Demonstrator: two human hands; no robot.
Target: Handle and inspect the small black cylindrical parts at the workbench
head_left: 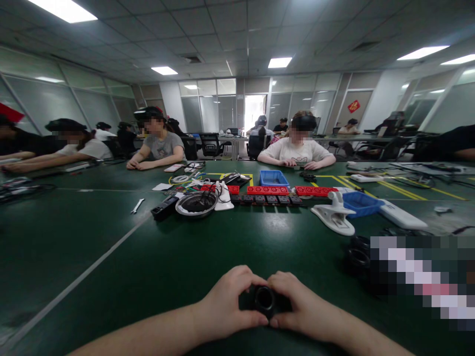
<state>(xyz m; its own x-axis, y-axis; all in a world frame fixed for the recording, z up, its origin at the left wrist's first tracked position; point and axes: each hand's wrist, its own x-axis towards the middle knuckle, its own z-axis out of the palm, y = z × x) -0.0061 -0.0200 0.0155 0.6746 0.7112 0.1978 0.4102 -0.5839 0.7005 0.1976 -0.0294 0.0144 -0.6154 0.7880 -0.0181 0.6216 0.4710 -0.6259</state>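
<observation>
Black and ring-shaped, a small part (pixel 264 298) sits at the near edge of the green table (pixel 111 257), pinched between both hands; the left hand (pixel 226 304) closes on it from one side, the right hand (pixel 302 309) from the other, thumbs meeting just under it; it may be a lens ring or a cap, though the view is too dark to tell. Just right of the hands lie more black rings (pixel 358 254) beside a blurred-out patch; further off stand a white clamp (pixel 336 215), a blue tray (pixel 361 203) and a long white bar (pixel 403 216). Toward the middle, a round bowl (pixel 196 203) holds dark cables, with a black remote (pixel 165 207) touching its left side and a small wrench (pixel 137 205) well apart on the left; behind them run black power strips (pixel 267 200), red strips (pixel 267 190) and a second blue tray (pixel 273 178). At the far side, seated people rest their arms on the table; office chairs and glass partitions stand beyond.
</observation>
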